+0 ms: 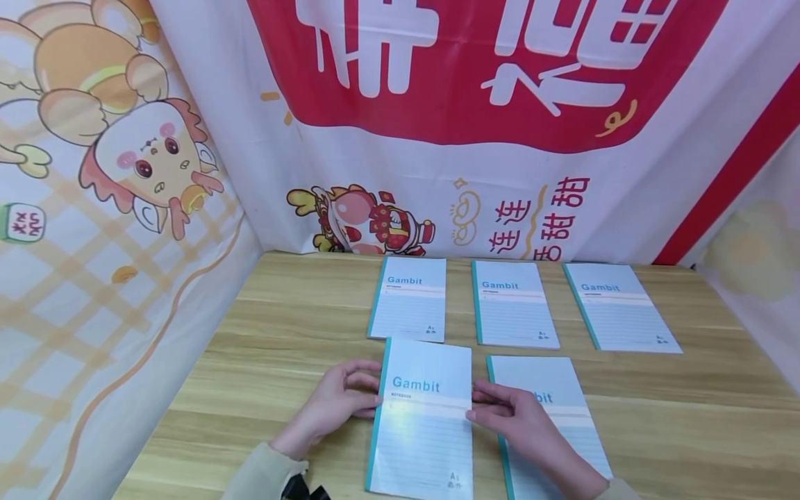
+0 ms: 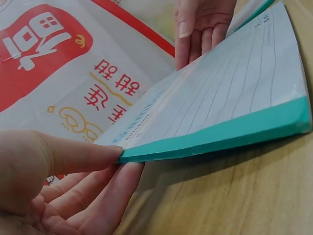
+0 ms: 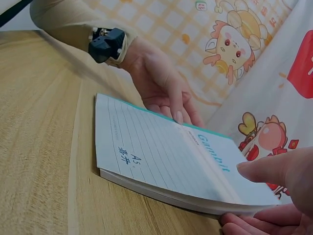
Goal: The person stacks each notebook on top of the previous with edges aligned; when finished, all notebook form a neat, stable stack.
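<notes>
A white Gambit notebook [image 1: 425, 430] with a teal spine is nearest the front, at the centre of the head view. My left hand [image 1: 344, 397] pinches its spine, thumb on top and fingers underneath. In the left wrist view the spine is raised above the table, with shadow below it. My right hand [image 1: 514, 415] is at the opposite edge, with fingertips [image 3: 230, 220] low against the pages. Its thumb [image 2: 184, 28] stands apart above the cover in the left wrist view. A second notebook [image 1: 559, 434] lies partly hidden under my right forearm.
Three matching notebooks lie in a back row: one at left [image 1: 409, 305], one in the middle [image 1: 515, 309] and one at right [image 1: 621, 309]. The wood-grain table [image 1: 250, 361] meets printed cloth [image 1: 362, 160] at the back and patterned cloth [image 1: 94, 312] at left.
</notes>
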Demonstrator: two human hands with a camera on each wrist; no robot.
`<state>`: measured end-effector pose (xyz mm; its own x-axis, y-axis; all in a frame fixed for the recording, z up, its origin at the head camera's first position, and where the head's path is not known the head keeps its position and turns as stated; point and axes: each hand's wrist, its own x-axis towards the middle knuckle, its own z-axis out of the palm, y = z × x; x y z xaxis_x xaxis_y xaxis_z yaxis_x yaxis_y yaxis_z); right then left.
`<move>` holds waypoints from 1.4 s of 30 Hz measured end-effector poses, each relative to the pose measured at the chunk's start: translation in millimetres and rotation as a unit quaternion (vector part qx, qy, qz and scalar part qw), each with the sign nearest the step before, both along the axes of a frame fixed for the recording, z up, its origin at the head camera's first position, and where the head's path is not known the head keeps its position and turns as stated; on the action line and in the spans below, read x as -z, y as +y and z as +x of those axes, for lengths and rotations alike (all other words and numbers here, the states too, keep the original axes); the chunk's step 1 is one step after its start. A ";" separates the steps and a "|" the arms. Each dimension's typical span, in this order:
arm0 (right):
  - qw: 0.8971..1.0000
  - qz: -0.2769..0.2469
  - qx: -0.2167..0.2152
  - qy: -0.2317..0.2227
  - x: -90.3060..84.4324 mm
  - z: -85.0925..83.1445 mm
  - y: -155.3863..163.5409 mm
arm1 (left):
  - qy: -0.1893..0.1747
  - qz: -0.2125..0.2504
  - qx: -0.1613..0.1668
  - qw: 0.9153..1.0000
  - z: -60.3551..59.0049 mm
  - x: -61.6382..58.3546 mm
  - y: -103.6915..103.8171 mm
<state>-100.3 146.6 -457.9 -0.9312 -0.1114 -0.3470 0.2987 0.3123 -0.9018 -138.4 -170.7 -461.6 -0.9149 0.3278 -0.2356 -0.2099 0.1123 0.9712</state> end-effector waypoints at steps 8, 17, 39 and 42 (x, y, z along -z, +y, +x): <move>1.000 -0.009 -0.024 0.005 3.4 -1.3 2.9 | 0.001 0.006 0.005 1.000 -3.0 -4.1 -0.7; 0.990 -0.122 -0.057 -0.028 7.1 2.0 2.7 | 0.009 0.010 -0.022 1.000 -11.6 -6.1 -3.8; 0.989 -0.145 0.013 0.007 6.2 -2.2 4.1 | 0.024 -0.010 -0.030 0.999 -27.0 -13.3 7.5; 0.989 -0.143 0.019 0.007 4.3 -3.1 5.8 | 0.022 -0.011 -0.022 0.999 -26.6 -11.7 8.6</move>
<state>-103.5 152.3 -462.2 -0.9412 -0.1682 -0.2931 0.2920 0.0321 -0.9559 -165.0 -162.0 -449.9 -0.9383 0.2816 -0.2008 -0.1716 0.1250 0.9772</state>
